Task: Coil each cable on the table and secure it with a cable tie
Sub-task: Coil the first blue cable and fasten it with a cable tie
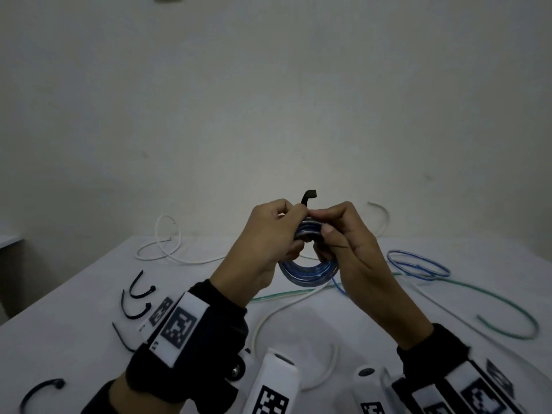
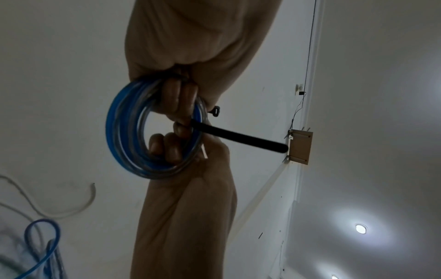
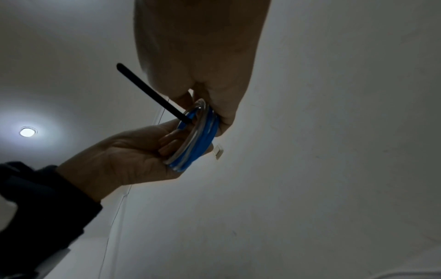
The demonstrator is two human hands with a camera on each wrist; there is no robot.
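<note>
A blue cable coil [image 1: 309, 271] is held up above the white table [image 1: 68, 297] between both hands. My left hand [image 1: 294, 225] grips the coil's upper left, its fingers curled through the ring, as the left wrist view shows on the coil [image 2: 124, 132]. My right hand [image 1: 321, 231] pinches a black cable tie [image 1: 309, 196] against the top of the coil. The tie's bent end sticks up between the hands. Its long strap [image 2: 238, 137] pokes out through the ring and shows again in the right wrist view [image 3: 148, 88] beside the coil [image 3: 200, 139].
Loose on the table lie a white cable [image 1: 167, 252] at the back left, a second white cable [image 1: 286, 306] under the hands, a green cable [image 1: 507, 309] and blue loops [image 1: 418, 264] at the right. Several spare black ties [image 1: 140, 291] lie at the left.
</note>
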